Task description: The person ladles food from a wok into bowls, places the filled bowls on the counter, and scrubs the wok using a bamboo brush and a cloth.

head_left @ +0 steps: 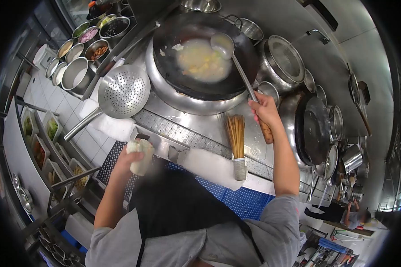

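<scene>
My right hand (265, 110) is closed round the wooden-ended handle of a steel ladle (222, 44). The ladle's bowl rests inside a big dark wok (165, 73), at the edge of a cloudy, pale broth (202, 60) with yellowish pieces in it. Lower on the left, my left hand (128, 159) grips a folded whitish cloth (141, 158) in front of my apron, away from the wok. A perforated steel strainer (124, 91) lies between that hand and the wok.
A bamboo wok brush (236, 135) lies by the counter's front edge, near a white towel (205, 165). Steel ingredient pots (75, 75) stand at the upper left. Another wok (316, 127) and a lidded pot (286, 60) are on the right. Another person (338, 213) is far off.
</scene>
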A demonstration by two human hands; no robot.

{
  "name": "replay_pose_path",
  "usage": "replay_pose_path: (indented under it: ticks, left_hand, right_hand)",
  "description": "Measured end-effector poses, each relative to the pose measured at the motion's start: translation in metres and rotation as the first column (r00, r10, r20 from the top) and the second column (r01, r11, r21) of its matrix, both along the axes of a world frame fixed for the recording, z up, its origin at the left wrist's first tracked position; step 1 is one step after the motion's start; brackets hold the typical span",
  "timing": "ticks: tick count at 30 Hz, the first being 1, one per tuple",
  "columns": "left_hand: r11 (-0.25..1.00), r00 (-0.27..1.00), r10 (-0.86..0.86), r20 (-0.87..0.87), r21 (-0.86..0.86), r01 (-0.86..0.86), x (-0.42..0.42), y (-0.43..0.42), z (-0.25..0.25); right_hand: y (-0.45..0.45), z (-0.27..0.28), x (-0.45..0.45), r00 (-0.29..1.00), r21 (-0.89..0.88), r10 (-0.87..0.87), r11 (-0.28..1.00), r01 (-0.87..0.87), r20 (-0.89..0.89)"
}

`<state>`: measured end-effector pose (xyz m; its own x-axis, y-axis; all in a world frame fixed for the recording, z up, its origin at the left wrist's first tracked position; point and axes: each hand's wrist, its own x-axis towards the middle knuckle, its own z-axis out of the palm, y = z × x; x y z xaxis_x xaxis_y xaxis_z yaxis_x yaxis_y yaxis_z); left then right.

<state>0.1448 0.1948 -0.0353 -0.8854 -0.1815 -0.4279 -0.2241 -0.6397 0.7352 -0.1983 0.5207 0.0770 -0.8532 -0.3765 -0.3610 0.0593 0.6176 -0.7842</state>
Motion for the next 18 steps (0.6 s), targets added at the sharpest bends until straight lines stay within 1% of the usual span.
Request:
replay_pose_path:
  ticks: [1, 4, 7, 8, 10, 11, 13, 14, 15, 18]
  left_hand:
    - [0.999, 0.999, 0.043, 0.008, -0.010, -0.043, 0.000, 0.002, -0.001]
    - [0.998, 0.999, 0.028, -0.021, -0.052, -0.029, -0.005, -0.002, -0.003]
    - [0.993, 0.998, 0.055, -0.011, -0.104, -0.056, -0.011, -0.010, -0.001]
    - [0.993, 0.997, 0.064, -0.036, -0.099, -0.067, -0.014, -0.015, -0.001]
    - [0.992, 0.993, 0.081, -0.086, -0.092, -0.089, -0.019, -0.026, 0.004]
    - [0.982, 0.987, 0.127, -0.102, -0.125, -0.139, -0.021, -0.028, 0.010]
    - [0.970, 0.968, 0.211, -0.132, -0.092, -0.224, -0.027, -0.036, 0.015]
    - [0.961, 0.955, 0.254, -0.153, -0.074, -0.268, -0.030, -0.043, 0.017]
    - [0.960, 0.948, 0.264, -0.175, -0.042, -0.275, -0.032, -0.049, 0.018]
    - [0.955, 0.939, 0.265, -0.217, -0.076, -0.287, -0.038, -0.065, 0.024]
  right_hand:
    - [0.002, 0.001, 0.006, 0.999, -0.032, -0.022, 0.999, 0.023, 0.029]
    - [0.009, 0.001, 0.023, 0.993, -0.073, -0.033, 0.996, 0.041, 0.109]
    - [0.001, -0.003, 0.058, 0.965, -0.181, -0.059, 0.978, 0.108, 0.255]
    - [-0.003, 0.001, 0.069, 0.934, -0.234, -0.063, 0.960, 0.153, 0.352]
    - [-0.015, 0.014, 0.088, 0.843, -0.322, -0.045, 0.912, 0.254, 0.536]
    - [-0.017, 0.018, 0.090, 0.801, -0.371, 0.004, 0.887, 0.273, 0.599]
    - [-0.025, 0.015, 0.095, 0.628, -0.522, 0.168, 0.732, 0.437, 0.760]
    - [-0.031, 0.014, 0.097, 0.536, -0.564, 0.268, 0.640, 0.522, 0.801]
    - [-0.037, 0.016, 0.100, 0.566, -0.592, 0.281, 0.637, 0.494, 0.775]
    - [-0.059, 0.018, 0.108, 0.741, -0.596, 0.194, 0.735, 0.324, 0.643]
